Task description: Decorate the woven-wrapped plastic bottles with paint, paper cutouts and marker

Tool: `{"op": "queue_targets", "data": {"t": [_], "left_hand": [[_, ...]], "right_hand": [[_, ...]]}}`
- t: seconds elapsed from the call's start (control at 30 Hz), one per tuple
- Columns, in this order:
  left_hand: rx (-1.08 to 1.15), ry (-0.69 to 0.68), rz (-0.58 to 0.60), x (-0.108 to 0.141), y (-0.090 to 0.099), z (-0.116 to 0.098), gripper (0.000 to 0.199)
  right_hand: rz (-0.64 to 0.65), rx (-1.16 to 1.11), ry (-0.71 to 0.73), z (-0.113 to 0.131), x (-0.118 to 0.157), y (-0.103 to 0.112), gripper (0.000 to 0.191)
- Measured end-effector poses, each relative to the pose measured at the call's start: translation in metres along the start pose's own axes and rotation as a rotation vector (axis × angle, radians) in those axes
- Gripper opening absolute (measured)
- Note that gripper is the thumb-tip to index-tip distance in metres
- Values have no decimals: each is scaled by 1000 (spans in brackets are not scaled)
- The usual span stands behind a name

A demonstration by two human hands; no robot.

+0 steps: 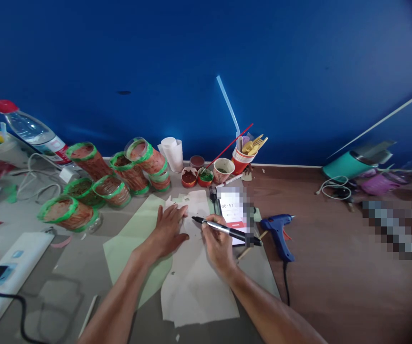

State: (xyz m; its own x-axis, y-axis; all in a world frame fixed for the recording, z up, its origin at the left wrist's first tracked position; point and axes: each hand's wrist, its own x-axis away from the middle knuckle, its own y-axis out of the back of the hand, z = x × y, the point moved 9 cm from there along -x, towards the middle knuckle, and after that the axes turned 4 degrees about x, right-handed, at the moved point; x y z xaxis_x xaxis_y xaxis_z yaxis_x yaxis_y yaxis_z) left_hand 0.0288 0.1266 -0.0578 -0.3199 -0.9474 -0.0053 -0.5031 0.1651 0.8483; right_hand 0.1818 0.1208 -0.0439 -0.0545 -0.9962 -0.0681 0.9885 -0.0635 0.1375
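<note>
Forearms [114,294] flank the torn white paper [198,291], left hand [170,230] spread upon it. Right hand [220,243] pinches a black-and-silver pen [234,232] above; firm left-hand pressure should prevent slipping

blue wall [177,52], lighter at upper right | pale strip [295,166] along its foot | brown tabletop [334,282], grey cover [70,266] at left

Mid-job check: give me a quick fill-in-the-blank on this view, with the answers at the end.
1. The right hand holds a black and silver ____.
2. The left hand lies spread on sheets of ____.
3. The large digits on the phone read ____.
4. The bottle has a ____ cap.

Missing words: pen; paper; 00:51; red.
</note>
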Motion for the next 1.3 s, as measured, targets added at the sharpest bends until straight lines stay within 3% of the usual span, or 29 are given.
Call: {"op": "queue_targets", "data": {"t": [1.3], "left_hand": [[14,-19,-23,1,-1,1,76]], "right_hand": [[6,122,36,0,-4,-1,6]]}}
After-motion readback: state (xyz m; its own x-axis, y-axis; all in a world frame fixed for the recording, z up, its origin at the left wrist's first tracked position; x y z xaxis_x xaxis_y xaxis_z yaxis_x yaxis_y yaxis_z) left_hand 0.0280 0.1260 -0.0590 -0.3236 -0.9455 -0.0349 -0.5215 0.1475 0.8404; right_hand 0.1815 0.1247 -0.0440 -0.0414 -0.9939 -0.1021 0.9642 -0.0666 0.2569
